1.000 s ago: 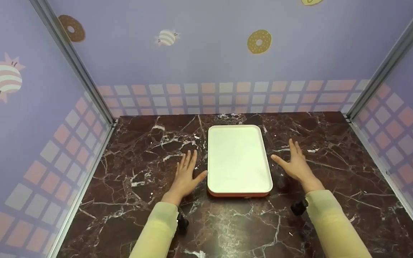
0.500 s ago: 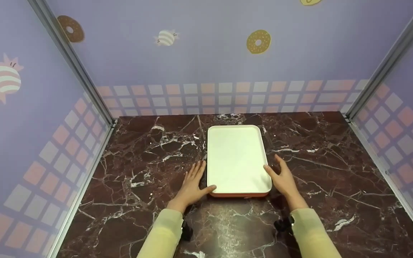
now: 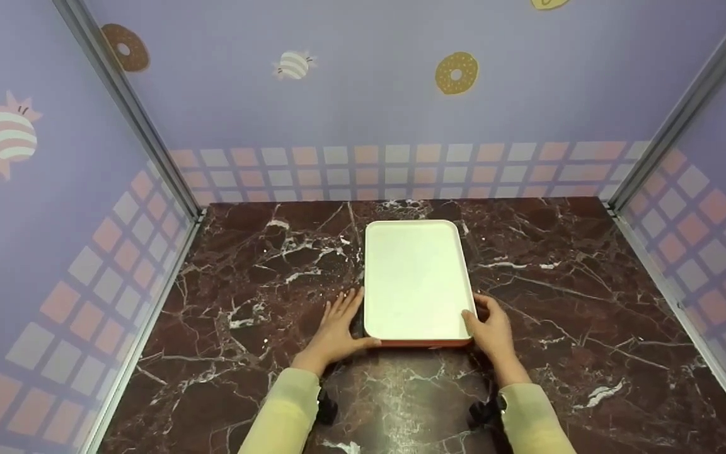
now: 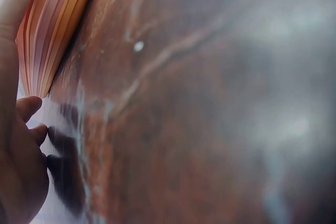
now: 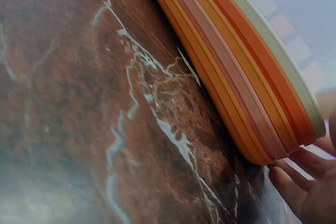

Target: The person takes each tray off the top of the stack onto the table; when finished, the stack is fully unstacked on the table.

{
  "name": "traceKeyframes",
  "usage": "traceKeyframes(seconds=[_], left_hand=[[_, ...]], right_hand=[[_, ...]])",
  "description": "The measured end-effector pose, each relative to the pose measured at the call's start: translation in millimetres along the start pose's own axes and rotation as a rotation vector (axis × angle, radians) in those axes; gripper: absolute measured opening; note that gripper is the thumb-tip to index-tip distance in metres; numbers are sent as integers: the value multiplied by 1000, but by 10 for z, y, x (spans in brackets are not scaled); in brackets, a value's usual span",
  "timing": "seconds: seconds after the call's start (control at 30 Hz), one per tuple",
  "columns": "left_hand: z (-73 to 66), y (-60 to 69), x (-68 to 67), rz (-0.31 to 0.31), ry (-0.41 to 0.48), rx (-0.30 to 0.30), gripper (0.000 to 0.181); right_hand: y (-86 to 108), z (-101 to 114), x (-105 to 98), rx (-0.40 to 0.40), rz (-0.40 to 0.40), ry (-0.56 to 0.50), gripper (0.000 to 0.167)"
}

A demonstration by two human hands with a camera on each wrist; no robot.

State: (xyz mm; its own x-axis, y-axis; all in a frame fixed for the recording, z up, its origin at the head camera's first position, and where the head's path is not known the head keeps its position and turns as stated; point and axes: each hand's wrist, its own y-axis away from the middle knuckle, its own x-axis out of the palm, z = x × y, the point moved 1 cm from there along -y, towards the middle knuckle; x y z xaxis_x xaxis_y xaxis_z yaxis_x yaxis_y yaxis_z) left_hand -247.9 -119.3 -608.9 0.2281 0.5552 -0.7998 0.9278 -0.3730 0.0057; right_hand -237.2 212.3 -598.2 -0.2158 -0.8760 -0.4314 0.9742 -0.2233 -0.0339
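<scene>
A stack of rectangular trays [image 3: 418, 280] lies on the table, the top one white and shallow. Orange and pink layers of the stack [image 5: 226, 56] show from the side in the right wrist view. At its near left corner is my left hand [image 3: 336, 334], fingers stretched along the left side and thumb across the front corner. My right hand [image 3: 492, 331] holds the near right side, with its thumb over the white rim and its fingers against the side. Fingertips [image 5: 283, 177] of that hand touch the lower layers.
The stack rests on a dark red marbled table [image 3: 262, 265]. Lilac walls with a checked border [image 3: 401, 167] enclose the table at the back and both sides. Metal corner posts [image 3: 142, 126] stand at the back corners.
Both hands have come in to the stack from either side. The right hand has moved left and nearer the front, its thumb now on the rim. The stack has not moved.
</scene>
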Motion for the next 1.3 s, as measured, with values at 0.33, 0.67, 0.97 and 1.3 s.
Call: traceKeyframes(seconds=[0.33,0.67,0.97,1.3], left_hand=[[-13,13,5,7,-6,-3,121],[-11,20,20,16,-10,-3,116],[-10,12,28,3,-37,16,115],[-8,14,39,11,-45,12,114]], right_hand=[[29,81,-20,-83,-222,170,18],[22,154,-98,-113,-277,253,20],[-20,56,-230,8,-207,70,25],[32,-50,-466,234,152,-262,56]])
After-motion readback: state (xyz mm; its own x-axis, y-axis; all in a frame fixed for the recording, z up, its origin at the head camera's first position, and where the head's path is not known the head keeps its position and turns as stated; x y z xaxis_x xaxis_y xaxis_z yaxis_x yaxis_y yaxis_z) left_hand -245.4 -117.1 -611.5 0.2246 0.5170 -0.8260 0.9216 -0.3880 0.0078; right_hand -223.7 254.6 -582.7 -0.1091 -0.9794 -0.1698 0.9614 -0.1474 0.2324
